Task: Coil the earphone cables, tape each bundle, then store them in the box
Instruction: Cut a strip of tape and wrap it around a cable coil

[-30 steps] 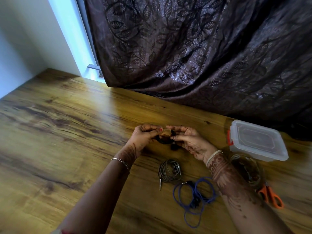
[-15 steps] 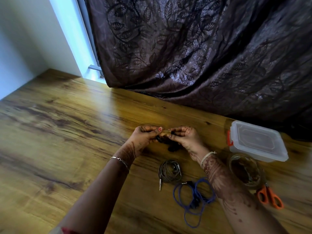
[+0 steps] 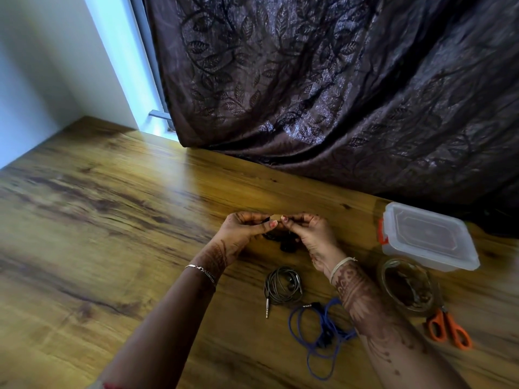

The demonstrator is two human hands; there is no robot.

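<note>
My left hand [image 3: 241, 231] and my right hand [image 3: 311, 234] meet just above the wooden table [image 3: 112, 234]. Between their fingertips they pinch a small strip of tape [image 3: 276, 217] over a coiled black earphone bundle [image 3: 280, 241], mostly hidden under the fingers. A grey coiled earphone [image 3: 283, 286] lies nearer me with its jack sticking out. The blue earphone cable [image 3: 323, 335] lies loose beside my right forearm. The clear plastic box [image 3: 427, 237] with orange latch stands shut at the right.
A roll of clear tape [image 3: 407, 287] lies in front of the box, orange-handled scissors [image 3: 449, 329] just below it. A dark patterned curtain [image 3: 337, 94] hangs along the table's far edge. Bare wood spreads to the left.
Both hands have drawn closer together around the black bundle and the tape strip between the fingertips shows more plainly. Everything lying on the table stays in place.
</note>
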